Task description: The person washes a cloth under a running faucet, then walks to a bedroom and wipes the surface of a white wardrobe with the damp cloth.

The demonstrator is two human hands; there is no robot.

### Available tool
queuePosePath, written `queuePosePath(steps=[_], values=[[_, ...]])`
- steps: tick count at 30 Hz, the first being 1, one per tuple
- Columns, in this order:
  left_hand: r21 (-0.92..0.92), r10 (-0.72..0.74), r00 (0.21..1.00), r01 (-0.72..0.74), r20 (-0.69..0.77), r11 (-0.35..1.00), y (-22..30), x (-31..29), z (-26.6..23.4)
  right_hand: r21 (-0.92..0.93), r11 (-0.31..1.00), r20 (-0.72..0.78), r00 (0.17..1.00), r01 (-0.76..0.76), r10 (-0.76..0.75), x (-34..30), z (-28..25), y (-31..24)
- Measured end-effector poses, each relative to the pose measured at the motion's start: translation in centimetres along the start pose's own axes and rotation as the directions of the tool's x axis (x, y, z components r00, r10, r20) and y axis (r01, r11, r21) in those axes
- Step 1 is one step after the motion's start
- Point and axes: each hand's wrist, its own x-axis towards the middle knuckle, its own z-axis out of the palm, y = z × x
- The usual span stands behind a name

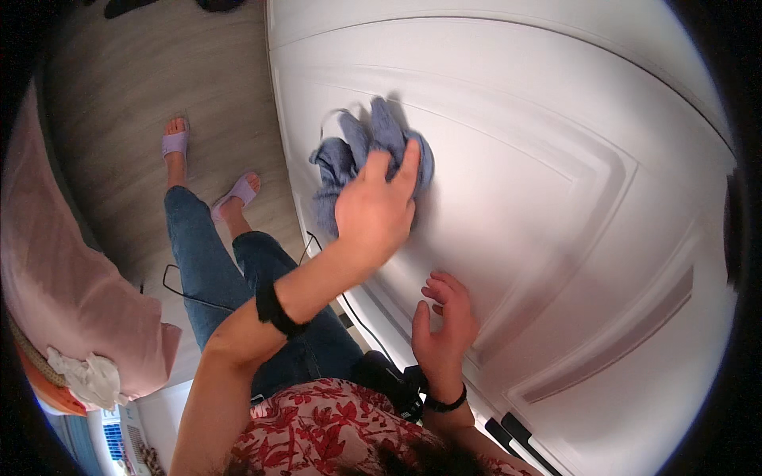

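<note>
My left hand point(375, 208) presses a bunched blue-grey cloth point(384, 127) against a white panelled door point(508, 159). Its fingers are spread over the cloth, which bulges out in folds around them. Lower down and to the right, my right hand point(446, 327) is beside the door with nothing in it. Its thumb stands apart from the loosely bent fingers. Whether the fingertips touch the door I cannot tell. Dark bands circle the left forearm and the right wrist.
A pink cloth cover point(71, 278) drapes down on the left, with a crumpled white cloth point(87, 374) at its lower end. A thin black cable point(369, 329) runs near my body. My feet, in lilac slippers point(238, 190), stand on a grey-brown wood-look floor point(214, 71).
</note>
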Motion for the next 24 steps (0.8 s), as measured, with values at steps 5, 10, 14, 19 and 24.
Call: queuePosePath(steps=[5,10,14,19,24], values=[[0.103,0.04,0.99,-0.026,-0.134,0.994,-1.0,2.0,-0.2,-0.033,0.999,-0.002,0.999,0.038,-0.038,-0.1,-0.1,0.0],[0.039,0.069,0.996,-0.068,-0.047,0.997,-0.4,0.8,-0.1,-0.033,0.999,0.017,1.0,-0.024,0.024,-0.4,-0.2,0.2],[0.092,0.134,0.984,-0.124,-0.117,0.988,-0.6,1.6,-0.6,-0.004,1.0,-0.021,1.0,0.009,-0.009,0.0,0.0,0.0],[0.066,0.079,0.993,-0.074,-0.083,0.995,-0.5,1.7,-1.1,-0.002,0.999,-0.018,0.999,0.038,-0.038,0.3,-0.1,-0.3],[-0.014,0.121,0.992,-0.121,0.018,0.993,0.2,-0.6,-0.1,-0.037,0.999,-0.009,1.0,-0.014,0.014,-0.4,-0.1,0.0]])
